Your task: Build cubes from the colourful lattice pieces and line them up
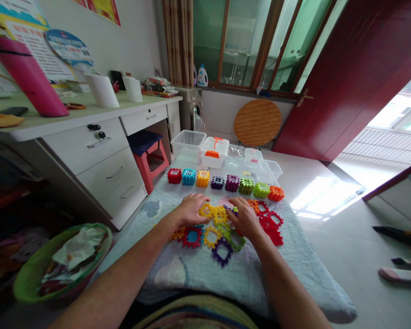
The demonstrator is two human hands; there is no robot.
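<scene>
Both hands reach over a cloth-covered table (171, 274) among loose, flat, notched plastic pieces. My left hand (192, 209) is closed on a yellow piece (206, 210) at its fingertips. Just right of that lies another yellow piece (220, 214). My right hand (244, 215) rests by a small purple and green piece, its fingers bent; whether it grips anything is hidden. Nearer me lie a red and blue piece (192, 236), a purple piece (222, 252) and green pieces (237, 240). Red pieces (272, 228) are piled at the right.
Beyond the hands stands a row of assembled cubes, from red (174, 176) to orange (276, 193). Behind them are clear plastic boxes (188, 145) and a lidded box with orange clips (214, 153). A green basket (23, 278) stands on the floor at the left.
</scene>
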